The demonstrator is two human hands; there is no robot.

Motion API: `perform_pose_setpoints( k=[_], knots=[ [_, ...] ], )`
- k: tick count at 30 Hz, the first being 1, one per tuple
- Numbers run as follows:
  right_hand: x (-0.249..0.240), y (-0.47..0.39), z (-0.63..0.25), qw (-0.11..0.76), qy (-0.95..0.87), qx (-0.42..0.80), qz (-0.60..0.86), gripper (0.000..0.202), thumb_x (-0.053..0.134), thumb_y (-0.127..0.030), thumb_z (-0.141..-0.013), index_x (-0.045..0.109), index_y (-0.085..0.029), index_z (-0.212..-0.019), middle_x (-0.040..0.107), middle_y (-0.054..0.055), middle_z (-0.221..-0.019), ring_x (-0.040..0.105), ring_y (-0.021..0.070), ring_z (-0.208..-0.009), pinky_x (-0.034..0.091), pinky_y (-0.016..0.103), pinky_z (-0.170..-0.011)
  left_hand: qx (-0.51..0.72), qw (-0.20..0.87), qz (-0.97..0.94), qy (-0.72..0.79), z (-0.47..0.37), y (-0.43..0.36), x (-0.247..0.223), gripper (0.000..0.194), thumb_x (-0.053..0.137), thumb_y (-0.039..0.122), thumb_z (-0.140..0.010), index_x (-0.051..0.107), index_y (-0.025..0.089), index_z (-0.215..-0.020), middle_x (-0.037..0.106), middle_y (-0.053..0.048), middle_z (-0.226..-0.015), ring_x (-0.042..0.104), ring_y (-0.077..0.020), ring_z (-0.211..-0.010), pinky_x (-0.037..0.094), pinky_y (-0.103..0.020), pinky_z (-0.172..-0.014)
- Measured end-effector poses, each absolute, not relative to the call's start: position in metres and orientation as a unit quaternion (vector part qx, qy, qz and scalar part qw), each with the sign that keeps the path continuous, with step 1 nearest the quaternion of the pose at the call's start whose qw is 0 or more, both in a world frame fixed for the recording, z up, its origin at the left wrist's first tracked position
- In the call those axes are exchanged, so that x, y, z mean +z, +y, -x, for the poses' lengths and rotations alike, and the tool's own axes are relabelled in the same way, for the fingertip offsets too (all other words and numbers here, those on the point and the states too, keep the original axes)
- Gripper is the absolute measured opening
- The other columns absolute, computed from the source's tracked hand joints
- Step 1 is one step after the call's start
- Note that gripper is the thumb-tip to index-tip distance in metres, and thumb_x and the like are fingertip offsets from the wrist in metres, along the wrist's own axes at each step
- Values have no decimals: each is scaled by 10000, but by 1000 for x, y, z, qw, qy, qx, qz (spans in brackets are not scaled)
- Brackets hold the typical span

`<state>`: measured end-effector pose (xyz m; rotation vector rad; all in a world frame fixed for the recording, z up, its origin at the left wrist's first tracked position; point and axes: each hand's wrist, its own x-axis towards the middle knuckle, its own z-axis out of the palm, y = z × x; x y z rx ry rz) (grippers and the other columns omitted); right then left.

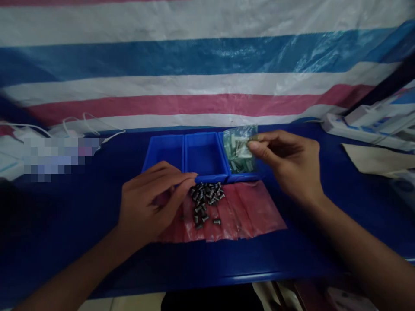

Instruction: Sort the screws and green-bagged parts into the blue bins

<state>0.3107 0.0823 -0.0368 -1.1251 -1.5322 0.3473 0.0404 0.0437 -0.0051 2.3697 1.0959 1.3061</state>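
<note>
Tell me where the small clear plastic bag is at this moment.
In the head view, the clear plastic bag is right of centre, pinched by the right hand over the rightmost blue bin.

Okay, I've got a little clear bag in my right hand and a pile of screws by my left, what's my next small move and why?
Probably pinch one screw with your left hand: its fingertips sit at the edge of the screw pile on the red sheet, while your right hand holds the clear bag over the right blue bin.

Three blue bins (205, 156); one clear bag (239, 149); one pile of small metal screws (205, 202), too many to count; two hands (149, 203).
</note>
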Motion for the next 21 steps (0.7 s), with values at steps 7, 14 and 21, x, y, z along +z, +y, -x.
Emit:
perform_pose_setpoints(
  k=[7, 14, 21],
  knots=[
    [-50, 111, -327, 470, -682, 33, 560, 242, 858, -455, -836, 811, -222, -882, 711, 57, -730, 667, 289, -760, 578, 480, -750, 339, 30, -851, 400, -27, 92, 4, 272, 595, 387, -1028, 806, 263, -908, 823, -24, -949, 750, -239, -916, 618, -397, -870],
    [-26, 59, -297, 350, -897, 131, 235, 123, 678, -244, -1036, 760, -209, -1121, 759, 58, -1026, 729, 173, -878, 598, 301, -787, 170, -31, -937, 303, -10, 108, -8, 412, 539, 508, -1091, 783, 215, -1247, 691, -130, -1449, 612, -340, -1422, 534, -567, -1182],
    [-37, 47, -287, 181, -953, 179, 161, 209, 597, -157, -1063, 771, -153, -1179, 744, 93, -1098, 716, 189, -984, 576, 311, -881, 237, -38, -939, 248, 0, 97, -30, 299, 553, 331, -1117, 767, 171, -1250, 696, -113, -1424, 663, -262, -1358, 583, -428, -1165]
  ],
)
